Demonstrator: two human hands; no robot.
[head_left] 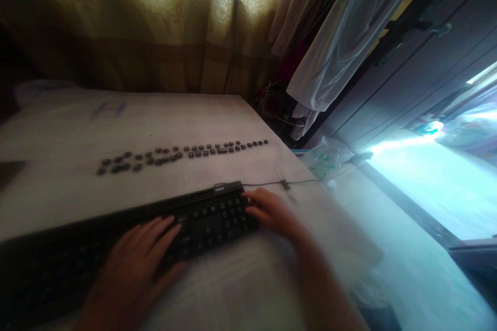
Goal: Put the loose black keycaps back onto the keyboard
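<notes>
A black keyboard (207, 225) lies slantwise across the near side of the white table surface. My left hand (142, 253) rests over its middle keys, fingers stretched out and palm down. At the right end, by the number pad, my right hand (269, 211) has its thumb and forefinger bent around the keyboard's edge; whether a small key is between the fingertips is too blurred to see. Behind the keyboard, several loose black keycaps (222, 150) form two uneven rows. The keyboard's left part is dark and blurred.
A thin cable (301, 182) runs from the keyboard over the table's right edge. Yellow curtains (155, 26) hang behind the table (186, 114). Pale clothes (334, 51) hang at the right, above a clear plastic bag (328, 158). Blue marks (108, 109) show on the tabletop.
</notes>
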